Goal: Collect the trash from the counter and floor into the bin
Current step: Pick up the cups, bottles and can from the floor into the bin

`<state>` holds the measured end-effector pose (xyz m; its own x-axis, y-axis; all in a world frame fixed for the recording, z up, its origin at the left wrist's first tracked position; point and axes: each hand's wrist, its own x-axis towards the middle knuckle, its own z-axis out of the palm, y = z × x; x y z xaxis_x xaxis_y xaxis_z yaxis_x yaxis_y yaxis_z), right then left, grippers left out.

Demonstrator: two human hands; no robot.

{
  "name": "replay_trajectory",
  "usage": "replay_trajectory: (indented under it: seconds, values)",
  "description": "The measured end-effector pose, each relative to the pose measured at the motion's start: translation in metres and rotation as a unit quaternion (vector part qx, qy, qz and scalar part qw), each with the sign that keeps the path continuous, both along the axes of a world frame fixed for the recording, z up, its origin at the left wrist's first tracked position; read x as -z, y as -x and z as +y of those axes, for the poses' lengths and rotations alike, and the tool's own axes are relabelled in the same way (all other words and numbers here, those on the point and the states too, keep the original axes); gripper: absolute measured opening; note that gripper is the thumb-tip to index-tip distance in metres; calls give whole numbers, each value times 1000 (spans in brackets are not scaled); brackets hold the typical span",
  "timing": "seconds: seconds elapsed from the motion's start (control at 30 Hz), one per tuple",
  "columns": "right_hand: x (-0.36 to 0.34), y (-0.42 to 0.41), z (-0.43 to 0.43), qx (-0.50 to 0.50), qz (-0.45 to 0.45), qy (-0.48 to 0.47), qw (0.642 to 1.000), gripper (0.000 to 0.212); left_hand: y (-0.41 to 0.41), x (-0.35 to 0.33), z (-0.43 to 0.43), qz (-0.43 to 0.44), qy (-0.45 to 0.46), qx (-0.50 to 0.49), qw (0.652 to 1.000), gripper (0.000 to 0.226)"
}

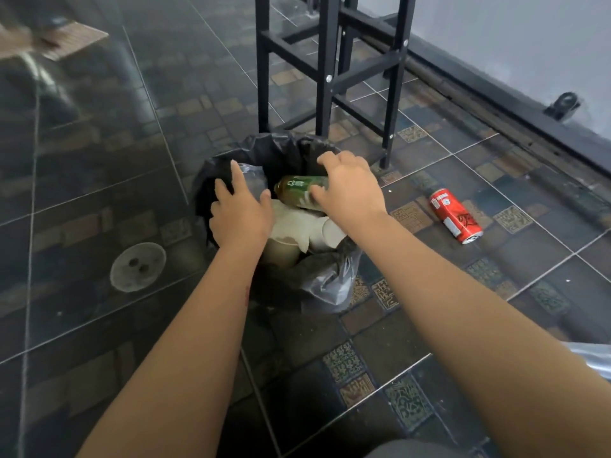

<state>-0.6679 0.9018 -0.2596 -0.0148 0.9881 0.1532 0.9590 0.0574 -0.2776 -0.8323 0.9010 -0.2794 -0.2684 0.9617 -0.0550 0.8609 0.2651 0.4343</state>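
Looking down at a bin [206, 180] lined with a black bag, standing on a dark tiled floor [99, 180]. Right hand [350, 190] curled round a green bottle [297, 188], gripped on its side just above the bin's opening. Left hand [239, 214] released, fingers straight and spread over the bin's left rim, holding nothing. Inside the bin, crumpled paper and paper cups [307, 231]. To the right, well apart from the bin, 1 red can [455, 215] lying on its side on the floor. Behind the bin, black metal legs [327, 77].
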Motion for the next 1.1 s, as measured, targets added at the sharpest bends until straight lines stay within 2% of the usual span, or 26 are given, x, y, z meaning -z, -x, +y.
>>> replay_trajectory:
  seconds: [0.1,0.4,0.57,0.73,0.9,1.1]
  values:
    - [11,-7,-1,-39,-40,-8,998,41,4,1,1,36,1,26,999,67]
    - [27,-54,-33,11,31,-69,997,47,-39,0,-10,128,-32,124,984,61]
    - [44,-112,-62,115,54,-64,990,47,-104,-2,-23,122,-73,211,967,61]
    - [78,-181,-104,247,79,-46,965,49,-198,10,-41,117,-123,341,925,57]
    - [111,-236,-156,350,63,51,933,52,-270,48,-64,113,-53,422,898,58]
    - [145,-278,-204,472,54,92,875,57,-303,100,-69,104,9,443,891,60]
